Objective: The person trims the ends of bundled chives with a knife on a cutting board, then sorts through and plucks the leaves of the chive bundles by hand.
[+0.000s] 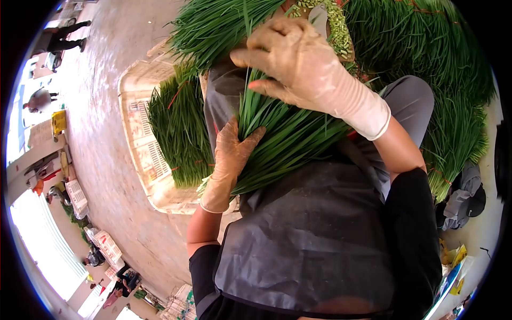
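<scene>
Both hands wear thin, pale gloves with stained fingers. My left hand (230, 152) is wrapped round the lower side of a loose bunch of garlic chives (298, 138) lying across my lap, its thumb on top of the leaves. Above the bunch is my right hand (293, 61), with thumb and forefinger apart and the other fingers bent. A few long leaves pass behind its fingers; whether they touch it I cannot tell. A dark apron (309, 234) covers my lap under the chives.
A pale plastic crate (144, 154) on the left holds tied chives (181, 133). More chives (213, 32) lie ahead, beside cut stem pieces (341, 29). Large heaps of chives (426, 64) stand on the right. People and crates are farther off at left.
</scene>
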{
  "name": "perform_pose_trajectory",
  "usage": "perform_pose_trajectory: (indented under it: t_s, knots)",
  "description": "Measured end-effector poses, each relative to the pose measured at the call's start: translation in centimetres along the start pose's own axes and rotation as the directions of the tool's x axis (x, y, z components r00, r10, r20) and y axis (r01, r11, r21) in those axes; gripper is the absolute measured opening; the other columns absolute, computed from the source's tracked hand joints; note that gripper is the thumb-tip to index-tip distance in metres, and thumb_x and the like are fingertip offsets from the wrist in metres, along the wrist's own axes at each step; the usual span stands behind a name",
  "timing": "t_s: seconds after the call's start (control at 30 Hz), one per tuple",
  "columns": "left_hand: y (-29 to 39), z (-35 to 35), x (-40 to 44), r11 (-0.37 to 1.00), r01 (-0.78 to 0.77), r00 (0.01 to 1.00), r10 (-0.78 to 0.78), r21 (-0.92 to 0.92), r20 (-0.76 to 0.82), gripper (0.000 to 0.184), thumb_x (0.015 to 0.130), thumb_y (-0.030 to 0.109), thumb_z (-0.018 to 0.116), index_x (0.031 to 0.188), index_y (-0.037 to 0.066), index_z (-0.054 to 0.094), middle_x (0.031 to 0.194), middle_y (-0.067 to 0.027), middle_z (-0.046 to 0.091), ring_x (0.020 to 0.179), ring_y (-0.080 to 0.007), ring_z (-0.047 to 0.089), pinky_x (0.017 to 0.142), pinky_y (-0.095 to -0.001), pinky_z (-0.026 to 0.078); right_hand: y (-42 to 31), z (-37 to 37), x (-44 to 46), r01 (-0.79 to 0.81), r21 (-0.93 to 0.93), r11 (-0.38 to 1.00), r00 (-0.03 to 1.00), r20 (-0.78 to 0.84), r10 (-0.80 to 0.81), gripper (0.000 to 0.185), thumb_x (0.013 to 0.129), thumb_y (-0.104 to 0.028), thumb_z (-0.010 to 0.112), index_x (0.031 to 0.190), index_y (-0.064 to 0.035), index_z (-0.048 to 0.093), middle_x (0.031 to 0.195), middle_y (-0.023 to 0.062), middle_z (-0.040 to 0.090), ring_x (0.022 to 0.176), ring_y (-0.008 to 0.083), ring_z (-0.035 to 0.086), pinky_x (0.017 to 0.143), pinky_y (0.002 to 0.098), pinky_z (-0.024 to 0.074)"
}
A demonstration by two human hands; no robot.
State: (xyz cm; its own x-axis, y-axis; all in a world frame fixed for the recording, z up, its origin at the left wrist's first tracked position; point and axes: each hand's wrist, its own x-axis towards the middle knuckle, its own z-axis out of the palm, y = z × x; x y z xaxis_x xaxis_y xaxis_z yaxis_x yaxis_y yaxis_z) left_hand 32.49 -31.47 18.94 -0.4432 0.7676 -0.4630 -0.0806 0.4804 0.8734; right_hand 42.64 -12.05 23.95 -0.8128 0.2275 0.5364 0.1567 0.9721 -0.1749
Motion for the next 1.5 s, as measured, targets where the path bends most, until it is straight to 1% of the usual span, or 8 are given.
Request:
perform_pose_trajectory:
  t_s: [0.13, 0.3, 0.4, 0.53, 0.7, 0.93, 1.1, 1.5]
  knots:
    - [-0.2, 0.0, 0.1, 0.999, -0.048, 0.999, 0.048, 0.000, -0.017, 0.038, 0.085, 0.007, 0.069, 0.120, -0.001, 0.057, 0.105, -0.0070, 0.067, 0.092, -0.0122, 0.060, 0.085, -0.0270, 0.048, 0.6, 1.1, 0.2, 0.143, 0.000, 0.990, 0.989, 0.044, -0.143, 0.017, 0.081, -0.026, 0.070, 0.093, -0.0142, 0.067, 0.101, -0.0020, 0.063, 0.103, 0.0227, 0.057, 0.091, 0.0413, 0.0428]
    - [-0.2, -1.7, 0.4, 0.998, -0.046, 0.995, 0.048, 0.030, -0.089, 0.043, 0.081, 0.010, 0.074, 0.119, -0.002, 0.058, 0.101, -0.0081, 0.069, 0.090, -0.0154, 0.063, 0.086, -0.0284, 0.049, 8.1, 1.1, -2.5, -0.288, 0.541, 0.790, 0.855, -0.226, 0.466, 0.024, 0.092, -0.028, 0.061, 0.103, -0.0071, 0.066, 0.089, 0.0079, 0.069, 0.083, 0.0170, 0.067, 0.073, 0.0313, 0.0509]
    - [0.4, -2.4, 0.2, 0.976, -0.197, 0.974, 0.183, -0.096, -0.134, 0.072, 0.077, 0.010, 0.078, 0.138, -0.001, 0.041, 0.125, -0.0144, 0.058, 0.111, -0.0214, 0.057, 0.097, -0.0339, 0.045, 11.8, 1.3, -7.7, -0.642, 0.518, 0.565, 0.736, 0.209, 0.644, 0.039, 0.091, -0.034, 0.064, 0.116, -0.0046, 0.060, 0.092, 0.0088, 0.067, 0.084, 0.0172, 0.065, 0.074, 0.0328, 0.0518]
    - [1.4, -1.0, 0.1, 0.681, -0.347, 0.906, 0.421, 0.645, 0.043, 0.117, 0.060, 0.018, 0.089, 0.150, 0.001, 0.017, 0.146, -0.0258, 0.035, 0.133, -0.0379, 0.037, 0.110, -0.0429, 0.032, 8.3, 0.5, -9.8, -0.521, 0.784, 0.338, 0.741, 0.219, 0.634, 0.053, 0.093, -0.033, 0.064, 0.134, -0.0044, 0.049, 0.113, 0.0071, 0.059, 0.101, 0.0150, 0.058, 0.093, 0.0320, 0.0466]
    - [0.3, -1.2, 3.5, 0.702, -0.077, 0.961, 0.242, 0.708, -0.135, 0.074, 0.069, 0.027, 0.083, 0.128, -0.004, 0.052, 0.109, -0.0237, 0.066, 0.100, -0.0384, 0.063, 0.091, -0.0422, 0.048, 2.4, 1.8, -11.1, -0.426, 0.406, 0.808, 0.881, 0.391, 0.268, 0.079, 0.082, -0.044, 0.068, 0.148, -0.0208, 0.031, 0.142, 0.0149, 0.046, 0.124, 0.0284, 0.051, 0.100, 0.0400, 0.0436]
    - [0.6, -5.4, 4.6, 0.963, 0.086, 0.968, -0.142, -0.257, -0.208, 0.028, 0.080, 0.011, 0.072, 0.104, -0.001, 0.066, 0.096, -0.0046, 0.069, 0.083, -0.0138, 0.061, 0.084, -0.0269, 0.046, 10.0, -0.1, -15.8, -0.780, -0.091, 0.620, 0.469, 0.570, 0.674, 0.034, 0.085, -0.016, 0.064, 0.118, -0.0107, 0.063, 0.108, 0.0135, 0.066, 0.100, 0.0306, 0.064, 0.086, 0.0358, 0.0500]
    - [1.1, -3.9, 3.4, 0.985, 0.033, 0.974, -0.070, -0.170, -0.217, 0.030, 0.081, 0.009, 0.072, 0.108, -0.002, 0.066, 0.100, -0.0048, 0.069, 0.088, -0.0128, 0.060, 0.089, -0.0269, 0.044, 6.4, -4.7, -10.7, -0.509, 0.212, 0.834, 0.812, -0.203, 0.547, 0.023, 0.087, -0.010, 0.060, 0.109, -0.0092, 0.067, 0.101, 0.0109, 0.067, 0.092, 0.0284, 0.064, 0.080, 0.0369, 0.0515]
    - [1.6, -1.3, 0.6, 0.979, -0.159, 0.955, 0.119, -0.129, -0.273, 0.029, 0.084, 0.004, 0.069, 0.111, -0.004, 0.064, 0.100, -0.0034, 0.067, 0.087, -0.0105, 0.059, 0.086, -0.0248, 0.045, 1.9, -2.1, -5.3, -0.187, 0.224, 0.957, 0.955, -0.189, 0.231, 0.017, 0.078, -0.023, 0.072, 0.090, -0.0121, 0.067, 0.087, 0.0041, 0.064, 0.082, 0.0251, 0.062, 0.072, 0.0370, 0.0510]
